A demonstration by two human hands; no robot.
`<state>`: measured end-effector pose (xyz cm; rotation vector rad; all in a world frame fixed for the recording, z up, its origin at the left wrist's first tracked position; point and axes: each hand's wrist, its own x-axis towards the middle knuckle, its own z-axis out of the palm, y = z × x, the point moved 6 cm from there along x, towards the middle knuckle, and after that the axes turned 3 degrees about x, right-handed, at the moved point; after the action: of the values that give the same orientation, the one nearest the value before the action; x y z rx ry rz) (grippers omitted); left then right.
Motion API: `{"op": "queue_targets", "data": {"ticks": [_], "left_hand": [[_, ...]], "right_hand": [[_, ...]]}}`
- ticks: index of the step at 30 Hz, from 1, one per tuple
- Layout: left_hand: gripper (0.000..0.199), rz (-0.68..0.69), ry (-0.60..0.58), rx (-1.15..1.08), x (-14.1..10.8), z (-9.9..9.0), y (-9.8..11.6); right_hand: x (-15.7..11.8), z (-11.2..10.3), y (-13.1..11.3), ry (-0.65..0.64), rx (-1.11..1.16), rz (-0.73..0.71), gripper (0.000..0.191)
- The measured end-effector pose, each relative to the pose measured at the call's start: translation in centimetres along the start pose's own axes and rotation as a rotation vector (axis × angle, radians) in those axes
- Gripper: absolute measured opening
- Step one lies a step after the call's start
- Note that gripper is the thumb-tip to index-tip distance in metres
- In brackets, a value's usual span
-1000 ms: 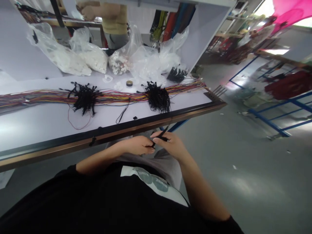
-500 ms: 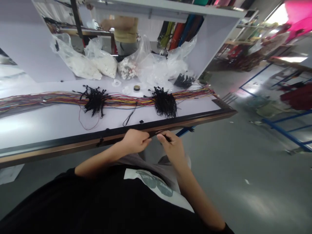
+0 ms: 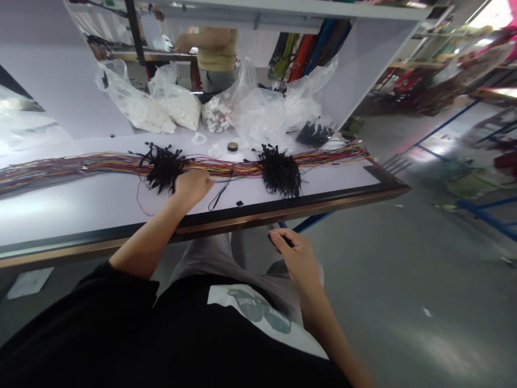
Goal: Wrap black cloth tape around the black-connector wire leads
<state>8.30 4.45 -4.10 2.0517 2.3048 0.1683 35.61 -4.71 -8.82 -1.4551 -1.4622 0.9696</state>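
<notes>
Over the table, just right of the left black cord bundle [image 3: 161, 168], my left hand [image 3: 193, 187] is closed; what it holds, if anything, is too small to make out. My right hand [image 3: 291, 249] is in front of the table's edge, its fingers wrapped round a small black object [image 3: 287, 241]. Long multicoloured cords [image 3: 100, 161] run along the table [image 3: 92, 199]. A second black cord bundle [image 3: 280, 172] lies on them further right. Between the bundles lies a single black cord loop [image 3: 220, 196].
Clear plastic bags with white pieces [image 3: 183, 110] stand along the back, near a small round black item [image 3: 232, 146]. A small black square [image 3: 239, 203] lies by the dark front edge. Beyond the opening stands a person in a yellow top [image 3: 217, 51]. Blue metal frames [image 3: 487, 215] are on the right.
My left hand has moved up and left from the table's front edge to the cords. My right hand stays below the edge, now apart from the left. The view has shifted slightly.
</notes>
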Motion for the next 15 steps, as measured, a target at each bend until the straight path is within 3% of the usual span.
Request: {"op": "queue_targets", "data": {"ticks": [3,6,9,12,15], "left_hand": [[0.032,0.122,-0.146,-0.079,1.9,2.8,3.7],[0.020,0.158,-0.192,-0.119,3.3,4.0,4.8],[0.017,0.178,-0.176,-0.131,3.0,3.3,4.9],[0.015,0.202,-0.161,-0.189,1.1,1.7,5.2],[0.007,0.257,-0.263,-0.580,-2.3,1.0,6.5]], "right_hand": [[-0.3,0.4,-0.2,-0.051,0.000,-0.013,0.029],[-0.6,0.2,0.3,-0.080,0.035,-0.013,0.034],[-0.8,0.0,1.1,-0.121,0.080,0.003,0.037],[-0.6,0.0,1.4,-0.157,0.125,0.003,0.039],[0.2,0.0,0.8,-0.122,0.152,-0.045,0.040]]}}
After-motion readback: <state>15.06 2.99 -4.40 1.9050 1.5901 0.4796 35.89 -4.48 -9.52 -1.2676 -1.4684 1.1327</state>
